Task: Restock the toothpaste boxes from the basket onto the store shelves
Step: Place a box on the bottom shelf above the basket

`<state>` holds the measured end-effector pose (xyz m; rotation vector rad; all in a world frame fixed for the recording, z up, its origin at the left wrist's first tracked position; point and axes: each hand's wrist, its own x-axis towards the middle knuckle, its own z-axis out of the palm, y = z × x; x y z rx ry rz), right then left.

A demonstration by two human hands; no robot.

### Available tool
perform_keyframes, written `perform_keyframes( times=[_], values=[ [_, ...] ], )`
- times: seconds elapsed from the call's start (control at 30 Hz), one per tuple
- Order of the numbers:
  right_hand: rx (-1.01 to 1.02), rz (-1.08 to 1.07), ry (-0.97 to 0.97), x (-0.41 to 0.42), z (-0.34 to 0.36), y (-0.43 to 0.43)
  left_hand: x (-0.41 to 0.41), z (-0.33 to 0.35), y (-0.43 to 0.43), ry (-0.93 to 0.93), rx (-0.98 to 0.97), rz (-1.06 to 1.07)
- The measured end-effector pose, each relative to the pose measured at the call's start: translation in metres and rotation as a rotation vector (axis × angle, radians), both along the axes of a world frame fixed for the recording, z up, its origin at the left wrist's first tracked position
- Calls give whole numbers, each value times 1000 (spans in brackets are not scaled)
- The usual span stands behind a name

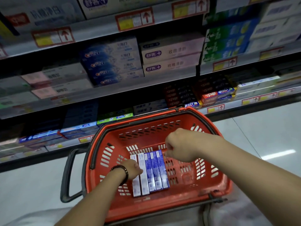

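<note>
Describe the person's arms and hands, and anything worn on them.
The left forearm and right forearm are bare, with no sleeves in view. The left hand and right hand are ungloved, and no rings show. A dark bracelet, seemingly beaded, circles the left wrist; the right wrist carries nothing.

Both arms forward; left hand (132,168) low, fingers unclear; right hand (179,146) higher, fingers curled.

The left grip (132,170) covers part of the leftmost toothpaste boxes (151,172), and its fingertips are hidden. The right grip (179,147) curls downward; whether it pinches anything cannot be told. The print on the price tags (53,37) is too blurred to read.
</note>
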<state>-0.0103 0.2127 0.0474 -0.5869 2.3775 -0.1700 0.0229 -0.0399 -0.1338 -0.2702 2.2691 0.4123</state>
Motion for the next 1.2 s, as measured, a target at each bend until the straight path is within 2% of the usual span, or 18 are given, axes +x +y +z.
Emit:
perform_keyframes(
  times=[0.2, 0.57, 0.77, 1.2],
  values=[
    [-7, -5, -14, -2, 4, 4, -5, -70, -5, -25, -61, 203],
    [27, 16, -15, -10, 9, -3, -4, -106, -3, 28, -24, 325],
    [39, 25, -18, -12, 8, -4, 0, -115, -6, 60, -57, 243],
    [20, 34, -29, -13, 7, -3, -5, -116, -7, 63, -161, -102]
  ],
)
